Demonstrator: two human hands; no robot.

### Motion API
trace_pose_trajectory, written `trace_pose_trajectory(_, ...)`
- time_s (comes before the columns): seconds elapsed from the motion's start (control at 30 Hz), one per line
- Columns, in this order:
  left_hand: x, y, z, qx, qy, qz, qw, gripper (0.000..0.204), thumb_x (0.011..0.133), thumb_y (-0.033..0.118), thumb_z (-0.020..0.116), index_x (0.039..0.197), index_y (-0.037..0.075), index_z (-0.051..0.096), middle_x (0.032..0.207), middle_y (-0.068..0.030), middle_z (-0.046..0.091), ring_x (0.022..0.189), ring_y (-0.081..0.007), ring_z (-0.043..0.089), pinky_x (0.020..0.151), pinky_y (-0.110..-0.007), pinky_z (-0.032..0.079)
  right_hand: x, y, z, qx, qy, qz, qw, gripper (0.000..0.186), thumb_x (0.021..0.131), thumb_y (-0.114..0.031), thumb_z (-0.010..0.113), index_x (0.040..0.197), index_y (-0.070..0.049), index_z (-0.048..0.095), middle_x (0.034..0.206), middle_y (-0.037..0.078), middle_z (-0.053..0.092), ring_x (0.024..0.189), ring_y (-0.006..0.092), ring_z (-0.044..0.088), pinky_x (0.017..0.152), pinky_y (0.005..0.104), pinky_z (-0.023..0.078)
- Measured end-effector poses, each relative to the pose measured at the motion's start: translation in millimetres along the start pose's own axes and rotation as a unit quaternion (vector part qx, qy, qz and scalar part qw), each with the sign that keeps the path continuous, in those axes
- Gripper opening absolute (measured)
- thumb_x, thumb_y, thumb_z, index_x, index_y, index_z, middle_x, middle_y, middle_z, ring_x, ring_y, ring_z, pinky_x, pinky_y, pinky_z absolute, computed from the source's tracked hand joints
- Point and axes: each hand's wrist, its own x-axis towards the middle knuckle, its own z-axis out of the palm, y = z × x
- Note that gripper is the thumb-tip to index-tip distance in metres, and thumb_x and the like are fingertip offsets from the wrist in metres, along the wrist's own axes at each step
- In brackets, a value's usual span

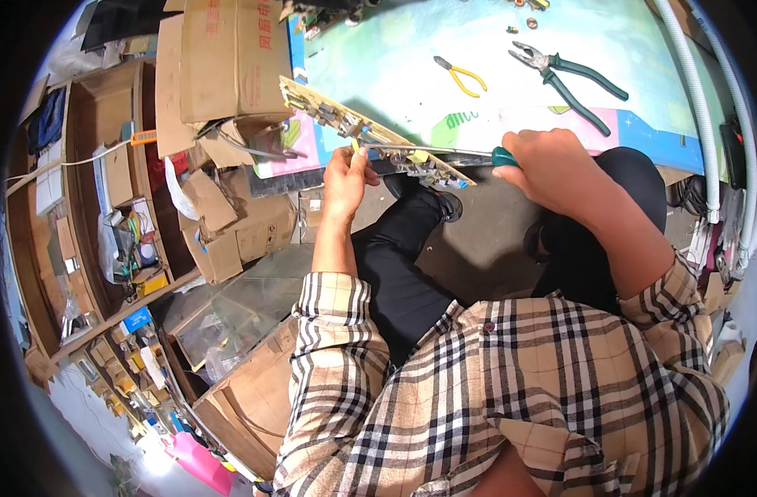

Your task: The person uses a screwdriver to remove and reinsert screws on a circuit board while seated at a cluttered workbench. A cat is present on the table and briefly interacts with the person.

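Two plaid sleeves (333, 344) lie nearest my camera, with the black trousers (403, 282) showing between them. Beyond, I have the left hand (345, 178) pinching at the near edge of the board (341, 120), thumb toward fingers, though its exact contact is partly hidden from me. The right hand (552, 170) is wrapped round the screwdriver (503, 157) by its green handle, off the board's lower right end.

What I judge matters most is the crossing: the board's long axis slants from upper left to lower right, while the shaft runs nearly level across it, its tip end just beside the left thumb. So the left hand is nearer the tip; the right reaches there only through the tool.

Farther out on the table (378, 74), the yellow cutters (452, 69) and larger pliers (552, 64) lie well apart from the left hand.
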Motion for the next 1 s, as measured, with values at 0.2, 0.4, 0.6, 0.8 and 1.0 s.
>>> trace_pose_trajectory(0.2,1.4,-3.2,-12.4,-0.194,-0.029,-0.094,0.976,0.033,0.099,0.030,0.055,0.104,-0.003,0.057,0.082,-0.0135,0.063,0.064,-0.0180,0.059,0.058,-0.034,0.054,2.6,3.8,-26.1,0.178,0.016,0.015,0.984,0.032,0.090,-0.030,0.066,0.090,0.001,0.061,0.066,0.019,0.062,0.063,0.0352,0.063,0.059,0.0399,0.049)
trace_pose_trajectory(0.4,-0.3,-0.6,-8.7,-0.322,-0.064,-0.124,0.936,0.038,0.100,0.037,0.053,0.103,-0.001,0.057,0.080,-0.0141,0.062,0.060,-0.0187,0.053,0.054,-0.036,0.047,25.2,21.6,0.6,0.105,0.066,0.119,0.985,0.035,0.092,-0.032,0.062,0.091,0.002,0.061,0.071,0.022,0.064,0.069,0.0386,0.064,0.064,0.0441,0.050)
trace_pose_trajectory(0.6,-9.4,7.8,-0.5,-0.357,-0.057,-0.149,0.920,0.037,0.101,0.037,0.052,0.103,0.001,0.057,0.079,-0.0134,0.061,0.058,-0.0173,0.049,0.053,-0.035,0.044,44.1,43.3,23.3,0.013,-0.006,0.189,0.982,0.035,0.094,-0.033,0.058,0.095,0.002,0.063,0.079,0.023,0.067,0.077,0.0395,0.066,0.072,0.0472,0.051)
trace_pose_trajectory(0.8,-14.1,11.9,7.0,-0.351,-0.073,-0.165,0.919,0.035,0.101,0.037,0.051,0.102,0.002,0.056,0.081,-0.0122,0.060,0.059,-0.0155,0.048,0.053,-0.033,0.043,48.7,39.1,17.7,0.040,-0.045,0.224,0.973,0.036,0.094,-0.034,0.056,0.098,0.002,0.063,0.088,0.023,0.068,0.087,0.0389,0.066,0.078,0.0471,0.051)
trace_pose_trajectory(1.0,-12.3,16.3,12.8,-0.344,-0.062,-0.174,0.921,0.037,0.100,0.036,0.053,0.100,-0.001,0.055,0.081,-0.0139,0.059,0.058,-0.0154,0.047,0.051,-0.032,0.042,49.5,38.6,15.0,0.062,-0.034,0.219,0.973,0.036,0.094,-0.034,0.056,0.101,0.001,0.062,0.090,0.023,0.068,0.090,0.0396,0.065,0.081,0.0478,0.050)
